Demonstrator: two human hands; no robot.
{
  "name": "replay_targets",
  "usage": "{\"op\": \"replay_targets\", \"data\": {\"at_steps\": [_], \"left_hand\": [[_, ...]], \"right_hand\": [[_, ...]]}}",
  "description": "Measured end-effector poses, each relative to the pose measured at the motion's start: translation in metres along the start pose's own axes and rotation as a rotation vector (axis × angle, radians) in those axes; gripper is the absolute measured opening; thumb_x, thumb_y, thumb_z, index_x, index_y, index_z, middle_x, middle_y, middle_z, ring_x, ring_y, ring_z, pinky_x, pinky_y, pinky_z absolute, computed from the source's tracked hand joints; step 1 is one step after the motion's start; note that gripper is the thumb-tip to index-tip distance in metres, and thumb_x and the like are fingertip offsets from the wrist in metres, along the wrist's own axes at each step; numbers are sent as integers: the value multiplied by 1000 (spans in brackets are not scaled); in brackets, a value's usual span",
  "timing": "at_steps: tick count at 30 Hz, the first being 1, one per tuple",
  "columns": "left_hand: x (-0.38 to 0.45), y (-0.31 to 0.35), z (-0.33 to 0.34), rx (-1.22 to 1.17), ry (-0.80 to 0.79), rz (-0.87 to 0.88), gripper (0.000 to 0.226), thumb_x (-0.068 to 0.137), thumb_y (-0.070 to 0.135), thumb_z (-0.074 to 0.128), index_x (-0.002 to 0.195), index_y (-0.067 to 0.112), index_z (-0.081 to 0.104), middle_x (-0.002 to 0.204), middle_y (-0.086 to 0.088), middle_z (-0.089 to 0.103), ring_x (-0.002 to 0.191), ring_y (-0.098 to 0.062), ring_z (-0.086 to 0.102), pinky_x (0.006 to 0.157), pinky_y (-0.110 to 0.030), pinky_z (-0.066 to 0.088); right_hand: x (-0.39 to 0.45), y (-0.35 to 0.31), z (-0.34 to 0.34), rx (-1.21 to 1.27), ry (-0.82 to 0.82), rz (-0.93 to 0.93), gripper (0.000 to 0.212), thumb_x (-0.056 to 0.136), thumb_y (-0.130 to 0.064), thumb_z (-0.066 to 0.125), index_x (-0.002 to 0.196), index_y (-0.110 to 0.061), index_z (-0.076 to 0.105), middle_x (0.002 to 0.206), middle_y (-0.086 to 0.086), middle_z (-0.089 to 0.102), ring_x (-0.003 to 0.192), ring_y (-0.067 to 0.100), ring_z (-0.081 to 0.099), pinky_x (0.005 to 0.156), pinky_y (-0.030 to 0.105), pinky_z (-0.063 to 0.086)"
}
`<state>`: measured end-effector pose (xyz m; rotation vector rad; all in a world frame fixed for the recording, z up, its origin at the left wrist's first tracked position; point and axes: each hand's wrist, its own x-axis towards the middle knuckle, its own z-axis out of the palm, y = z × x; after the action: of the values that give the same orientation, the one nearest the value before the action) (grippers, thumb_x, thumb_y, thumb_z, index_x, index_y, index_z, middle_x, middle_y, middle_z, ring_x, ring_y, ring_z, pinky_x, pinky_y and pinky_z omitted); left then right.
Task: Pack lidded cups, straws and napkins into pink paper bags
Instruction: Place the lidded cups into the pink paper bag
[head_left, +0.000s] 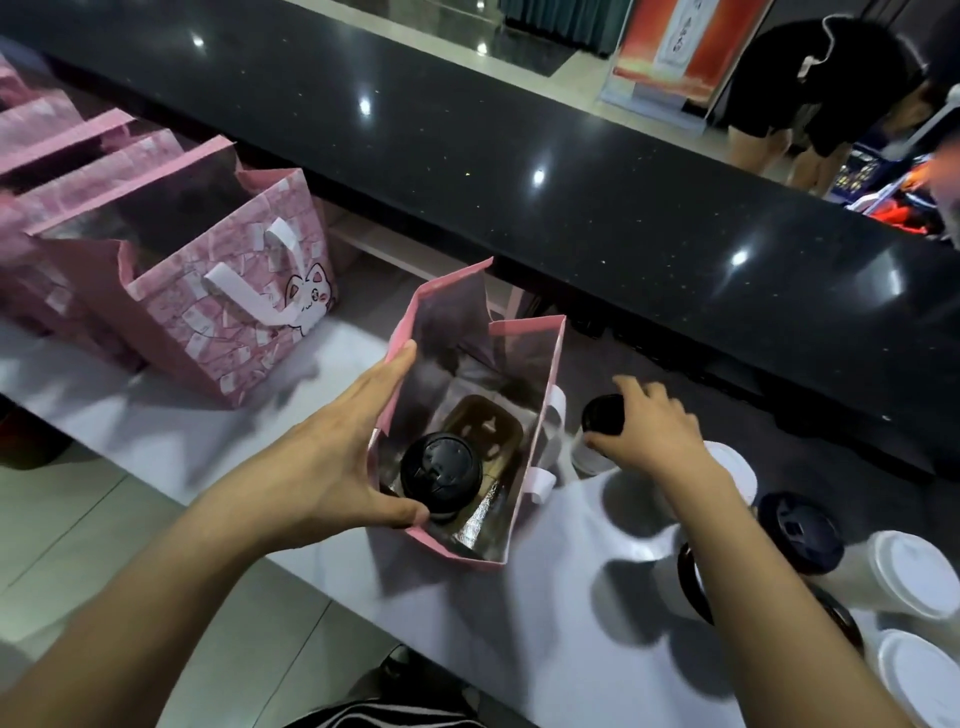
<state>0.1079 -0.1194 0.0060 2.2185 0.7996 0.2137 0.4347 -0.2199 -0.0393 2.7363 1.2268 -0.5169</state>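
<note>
a person's left hand (332, 462), fingers spread, holds open a pink paper bag (524, 415) on a white counter (545, 597). one black-lidded cup (440, 475) sits inside the bag beside an empty carrier slot (488, 423). just right of the bag, the right hand (649, 428) curls over a second black-lidded cup (602, 421). more lidded cups (800, 530) wait farther right; other pink bags (208, 291) stand left of it. no straws or napkins show, so most packing seems left.
</note>
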Motion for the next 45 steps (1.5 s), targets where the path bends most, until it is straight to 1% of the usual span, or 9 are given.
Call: {"op": "replay_targets", "data": {"at_steps": [6,10,14,16,19,28,34,40,45], "left_hand": [[-2,2,-1,5,6,5,137,61,51,91,155,50,-8,163,29,4,145,8,16,108,-30,46],[-1,3,-1,23,3,6,137,62,53,89,155,47,-11,163,30,-2,146,10,10,114,-24,36],[-1,3,-1,6,4,9,137,62,54,88,153,51,-15,164,28,-1,146,5,17,115,-24,35],[0,3,0,3,17,17,138,61,54,89,153,51,-15,165,23,8,144,1,26,117,-26,34],[0,0,1,12,32,25,139,60,54,89,153,51,-14,164,25,10,144,1,26,117,-25,32],[-2,-5,-2,29,27,25,137,60,56,86,152,52,-16,162,29,3,146,-4,22,119,-28,27],[-5,-10,-4,39,31,36,140,62,59,87,152,49,-19,165,26,-3,149,-5,18,122,-32,25],[-3,-11,-4,42,9,28,139,63,56,87,153,48,-18,159,34,-8,148,2,13,115,-12,15],[-2,-11,-3,28,5,22,140,62,53,89,154,46,-16,159,33,-3,148,1,15,113,-12,17]], "right_hand": [[-2,6,5,109,15,2,83,73,-48,77,143,-31,37,130,16,46,114,44,53,100,49,45],[-38,1,-53,366,322,-101,79,66,-44,80,135,-35,45,125,15,44,117,41,50,104,44,44],[-108,-32,-119,672,515,-400,75,64,-35,84,130,-40,47,123,-1,44,112,13,51,95,17,40],[-127,-59,-129,703,408,-549,76,65,-36,85,130,-41,47,122,-4,46,110,3,51,91,9,39],[-107,-94,-108,460,229,-639,81,61,-45,80,132,-39,43,119,-6,43,112,10,49,98,21,42],[-28,-137,-27,-150,-19,-431,75,72,-32,83,128,-16,36,129,11,40,118,37,50,89,45,49],[-11,-129,-10,-195,-93,-350,82,74,-27,82,137,-18,31,130,16,47,118,42,53,88,47,49],[-4,-139,2,-199,-129,-431,77,77,-9,77,140,-15,35,133,16,46,116,42,57,92,46,49],[-2,-147,8,-207,-161,-461,81,87,-3,64,154,-25,25,137,15,43,121,43,54,96,48,47]]}}
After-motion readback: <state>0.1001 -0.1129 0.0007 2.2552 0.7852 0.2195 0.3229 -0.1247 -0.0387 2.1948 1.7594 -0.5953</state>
